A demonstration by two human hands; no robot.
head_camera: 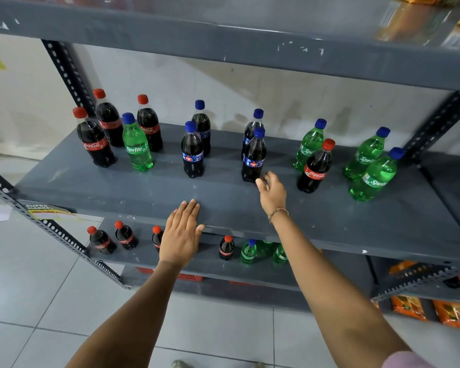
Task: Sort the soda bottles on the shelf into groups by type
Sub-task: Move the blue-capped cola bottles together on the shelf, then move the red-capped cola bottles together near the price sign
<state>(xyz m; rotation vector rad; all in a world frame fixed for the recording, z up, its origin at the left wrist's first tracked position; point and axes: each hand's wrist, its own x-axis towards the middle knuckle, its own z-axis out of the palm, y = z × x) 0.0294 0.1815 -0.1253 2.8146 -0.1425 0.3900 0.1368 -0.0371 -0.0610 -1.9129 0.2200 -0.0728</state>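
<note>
On the grey middle shelf stand three red-capped Coca-Cola bottles at the left with one green Sprite bottle among them. Several dark blue-capped cola bottles fill the middle. At the right stand green Sprite bottles and a lone Coca-Cola bottle. My left hand lies flat on the shelf's front edge, holding nothing. My right hand hovers open just beside the base of a blue-capped cola bottle, between it and the lone Coca-Cola bottle.
The shelf below carries more Coca-Cola bottles and Sprite bottles. A top shelf overhangs the bottles. Perforated metal uprights frame the rack. Orange packets lie low at the right. The floor is tiled.
</note>
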